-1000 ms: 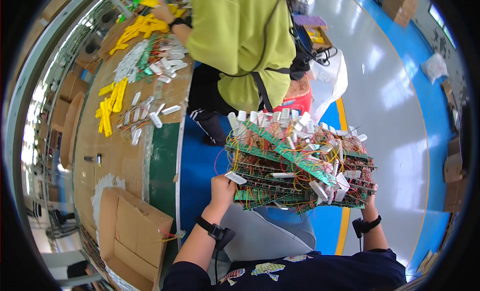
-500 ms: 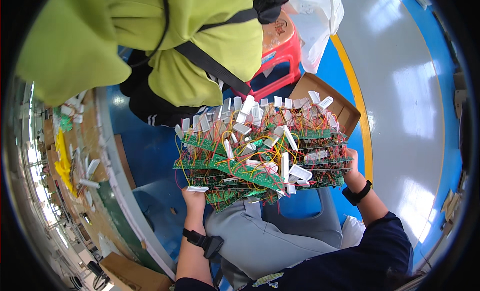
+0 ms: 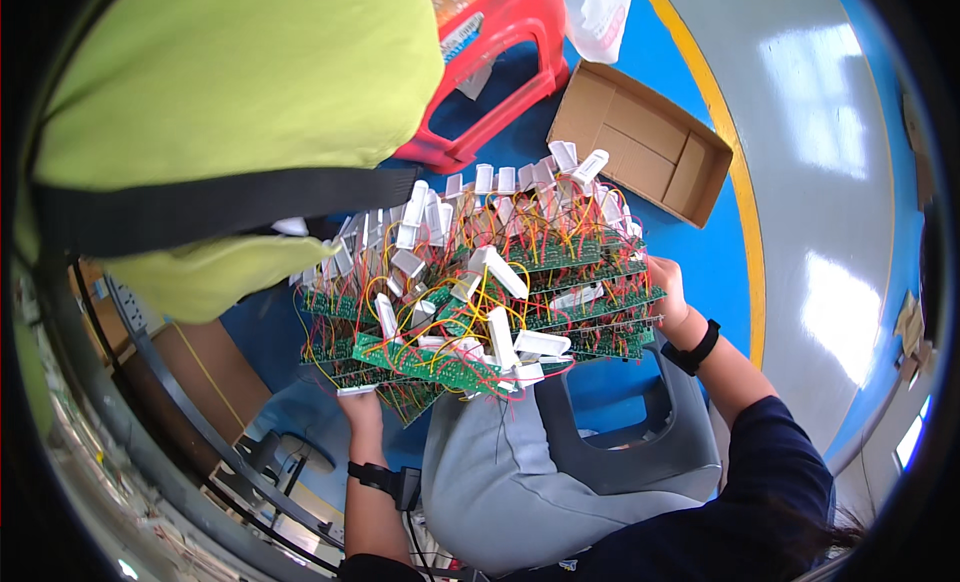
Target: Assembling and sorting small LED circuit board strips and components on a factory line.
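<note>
A thick, untidy stack of green circuit boards (image 3: 420, 362) is in front of me, above my lap. Red, yellow and black wires sprout from the boards, with white plastic pieces (image 3: 505, 272) among them, many along the far side. My left hand (image 3: 362, 410) grips the stack from its near left corner, fingers mostly hidden underneath. At the right end, my right hand (image 3: 668, 287) is closed around the edges of the boards; its fingertips are hidden behind them. Between both hands the load hangs slightly uneven, one board lying aslant on top.
Close at the upper left is a person in a yellow-green top (image 3: 270, 82) with a black strap. Beyond the stack stand a red plastic stool (image 3: 550, 77) and an open cardboard box (image 3: 690, 172) on the blue floor. A grey stool (image 3: 690, 432) is beside my leg.
The view has shifted. The person in yellow-green looms larger and nearer, the cardboard box shows more fully, and the workbench at left has left view. Both hands still hold the stack.
</note>
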Demonstrator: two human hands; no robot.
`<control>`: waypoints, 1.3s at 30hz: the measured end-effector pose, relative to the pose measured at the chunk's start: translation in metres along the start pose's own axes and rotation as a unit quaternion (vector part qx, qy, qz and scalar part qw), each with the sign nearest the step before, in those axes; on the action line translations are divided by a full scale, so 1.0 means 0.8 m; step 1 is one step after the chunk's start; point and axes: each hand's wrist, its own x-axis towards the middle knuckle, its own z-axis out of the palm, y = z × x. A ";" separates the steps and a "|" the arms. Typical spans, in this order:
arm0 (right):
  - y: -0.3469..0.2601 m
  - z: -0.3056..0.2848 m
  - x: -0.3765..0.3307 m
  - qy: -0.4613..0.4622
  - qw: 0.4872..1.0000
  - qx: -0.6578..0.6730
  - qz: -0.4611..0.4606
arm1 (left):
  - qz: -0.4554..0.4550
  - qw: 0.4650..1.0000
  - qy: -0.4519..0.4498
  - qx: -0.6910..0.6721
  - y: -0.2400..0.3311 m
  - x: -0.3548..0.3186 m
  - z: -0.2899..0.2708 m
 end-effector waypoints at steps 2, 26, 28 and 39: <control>0.009 0.001 -0.003 0.005 1.000 0.013 -0.023 | 0.053 0.998 -0.005 0.024 -0.008 0.007 0.009; 0.071 0.039 -0.001 0.126 0.966 -0.133 0.182 | -0.178 0.973 -0.144 -0.037 -0.086 0.005 0.026; 0.054 0.032 0.009 0.152 0.964 -0.116 0.183 | -0.206 0.963 -0.173 0.002 -0.070 0.003 0.025; 0.097 0.097 0.018 0.102 0.898 0.196 0.380 | -0.231 0.935 -0.264 -0.059 -0.060 0.042 0.074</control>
